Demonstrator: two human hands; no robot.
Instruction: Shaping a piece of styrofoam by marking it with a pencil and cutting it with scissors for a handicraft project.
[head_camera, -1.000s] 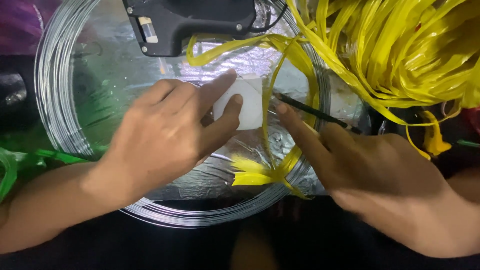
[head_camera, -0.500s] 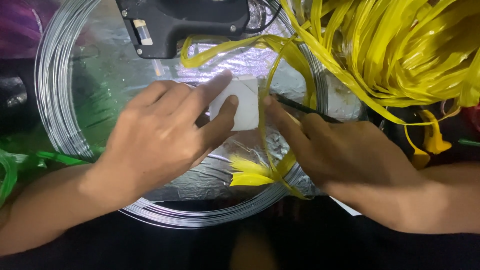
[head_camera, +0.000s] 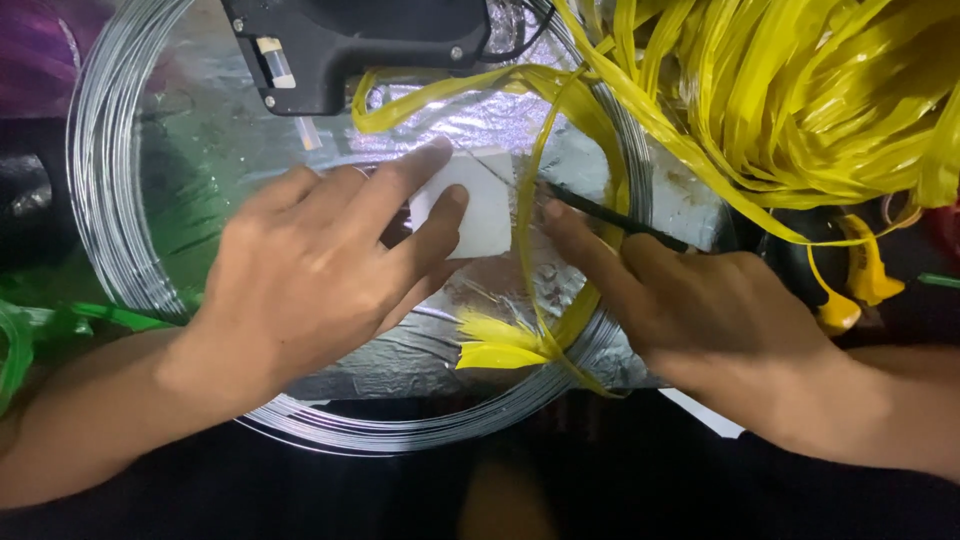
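Crinkled silver foil (head_camera: 420, 350) covers the work surface, dim all round and dark along the near edge, and a big coil of grey steel wire (head_camera: 95, 190) lies on it like a ring around the action. Right in the middle of that ring sits a small white block (head_camera: 480, 205), flat on the foil, and the left hand (head_camera: 310, 270) is on top of it: palm down, fingers spread forward, forefinger along the block's upper edge and thumb pressed against its lower left side, pinning it rather than lifting it. Across from it, the right hand (head_camera: 700, 310) is closed around a thin dark tool (head_camera: 610, 215), forefinger stretched along the shaft, and the tip points in at the block's right edge; whether the tip touches the block I cannot tell, because a yellow strip crosses just there. That strip is a loop of yellow plastic ribbon (head_camera: 540, 250), curving down between the two hands and ending near a frayed yellow tuft (head_camera: 500, 345) on the foil. Up top right, a heap of the same yellow ribbon (head_camera: 800, 100) spills over the coil. At the top edge, a black glue gun (head_camera: 350, 45) lies on its side. Green plastic (head_camera: 60, 320) shows at the far left.
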